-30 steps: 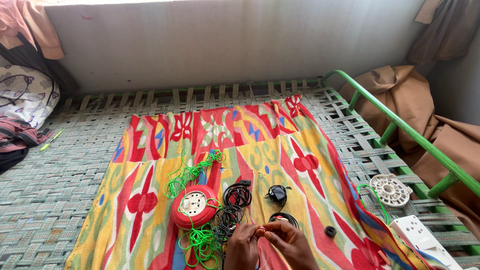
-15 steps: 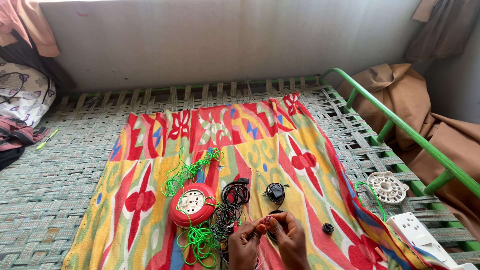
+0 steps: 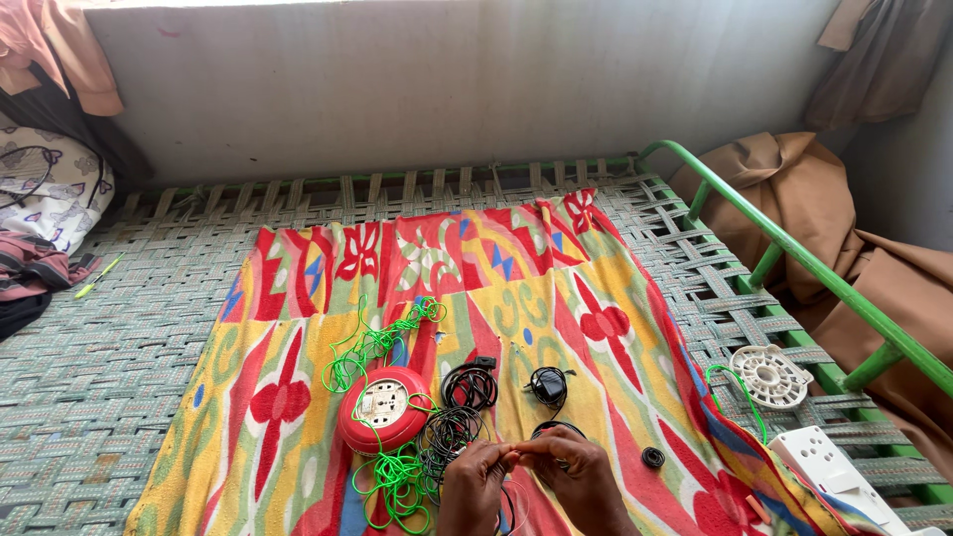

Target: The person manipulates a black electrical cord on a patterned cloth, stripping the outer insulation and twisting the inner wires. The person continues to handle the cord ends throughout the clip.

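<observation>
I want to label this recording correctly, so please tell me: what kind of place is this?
Probably a room in a home, with work done on a bed. A woven-strap cot with a green metal frame stands against a plain wall, a patterned cloth is spread on it, and clothes hang nearby.

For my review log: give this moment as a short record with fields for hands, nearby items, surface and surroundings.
left hand: fingertips pinched against the right's, on something too small to tell
right hand: meets the left
nearby: red round socket reel, green cord, black cables, small black ring
surface: patterned cloth on woven cot
right side: green rail, white round plate
</observation>
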